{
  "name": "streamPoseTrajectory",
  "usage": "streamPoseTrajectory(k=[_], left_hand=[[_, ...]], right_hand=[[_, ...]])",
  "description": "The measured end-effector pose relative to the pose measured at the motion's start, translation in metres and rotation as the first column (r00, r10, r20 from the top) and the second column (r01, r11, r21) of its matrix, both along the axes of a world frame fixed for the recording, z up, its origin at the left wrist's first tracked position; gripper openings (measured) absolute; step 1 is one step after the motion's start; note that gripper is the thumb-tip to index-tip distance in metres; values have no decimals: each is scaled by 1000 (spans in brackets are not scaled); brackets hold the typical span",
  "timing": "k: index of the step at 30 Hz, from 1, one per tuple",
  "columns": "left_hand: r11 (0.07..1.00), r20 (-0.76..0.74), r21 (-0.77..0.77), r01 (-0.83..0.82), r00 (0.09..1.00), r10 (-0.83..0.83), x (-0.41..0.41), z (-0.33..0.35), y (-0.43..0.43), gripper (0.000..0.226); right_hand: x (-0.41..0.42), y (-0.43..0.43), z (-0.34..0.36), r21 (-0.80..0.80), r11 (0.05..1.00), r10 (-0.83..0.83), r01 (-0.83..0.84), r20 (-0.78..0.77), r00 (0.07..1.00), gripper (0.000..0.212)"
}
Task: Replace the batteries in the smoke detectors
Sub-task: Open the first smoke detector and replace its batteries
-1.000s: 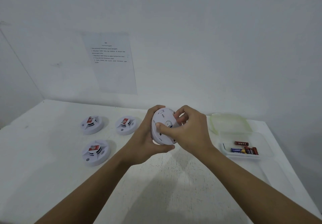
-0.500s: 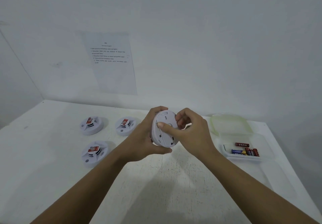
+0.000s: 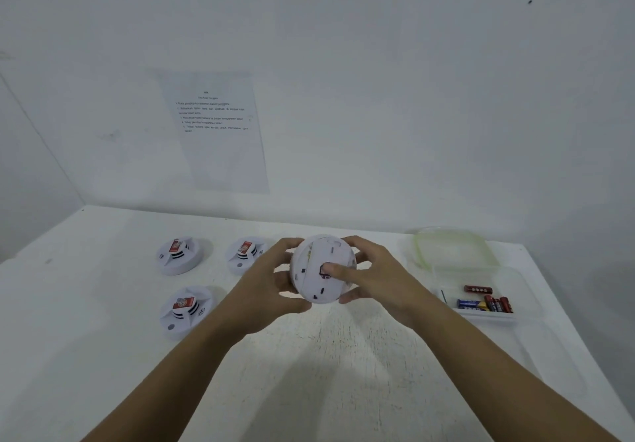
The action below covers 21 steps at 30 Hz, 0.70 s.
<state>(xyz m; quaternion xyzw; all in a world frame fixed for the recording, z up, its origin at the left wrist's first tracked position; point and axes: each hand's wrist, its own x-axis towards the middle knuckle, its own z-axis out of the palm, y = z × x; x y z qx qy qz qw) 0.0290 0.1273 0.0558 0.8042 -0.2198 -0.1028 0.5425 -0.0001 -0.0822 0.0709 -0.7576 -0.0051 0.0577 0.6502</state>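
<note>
A round white smoke detector (image 3: pixel 318 283) is held up above the table with its back plate facing me. My left hand (image 3: pixel 271 290) grips its left rim, fingers curled round the edge. On the right side my right hand (image 3: pixel 374 278) holds the rim, its thumb pressed on the middle of the back plate. Three more white detectors lie on the table at the left, each with a red label on top: one at the back left (image 3: pixel 179 255), one beside it (image 3: pixel 244 254), one nearer (image 3: pixel 185 311).
A clear plastic box (image 3: pixel 515 281) at the right holds several red and blue batteries (image 3: pixel 486 302); its greenish lid (image 3: pixel 453 245) lies behind it. A printed instruction sheet (image 3: pixel 214 132) hangs on the white wall. The white table (image 3: pixel 343 373) ends close to the box on the right.
The detector has turned so its back plate faces me more squarely. My right thumb has slid to the plate's centre and my right fingers have spread round the rim.
</note>
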Motion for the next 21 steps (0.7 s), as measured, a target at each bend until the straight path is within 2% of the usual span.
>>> streamPoseTrajectory(k=[3,5,6,9,13,16,18,21], left_hand=[[973,-183,-212,-96,981,57,1,3,11,51],[929,-328,-344,-139,945,20,3,4,20,33],[915,-393,-374,-149,919,-12,2,6,22,27],[925,-519,-340,-166,854,-38,-4,8,17,34],[901,-490,-381,-209,872,-5,-7,7,13,39],[894,-458,-378,-242,888,46,-11,4,15,42],[894,-432,-363,-265,897,90,-14,0,15,46],[895,-367,-349,-278,919,143,-18,-5,16,52]], right_hand=[[2,2,-6,61,997,-49,45,79,996,41],[3,4,-11,71,996,-70,60,150,986,42],[3,5,-13,80,995,-68,53,192,979,41],[2,11,-20,92,995,-50,23,294,954,42],[1,18,-30,71,996,-80,60,338,938,48],[-2,22,-35,57,994,-103,90,302,948,55],[-3,22,-37,153,985,-110,77,214,971,53],[-7,24,-36,421,906,-82,44,74,994,51]])
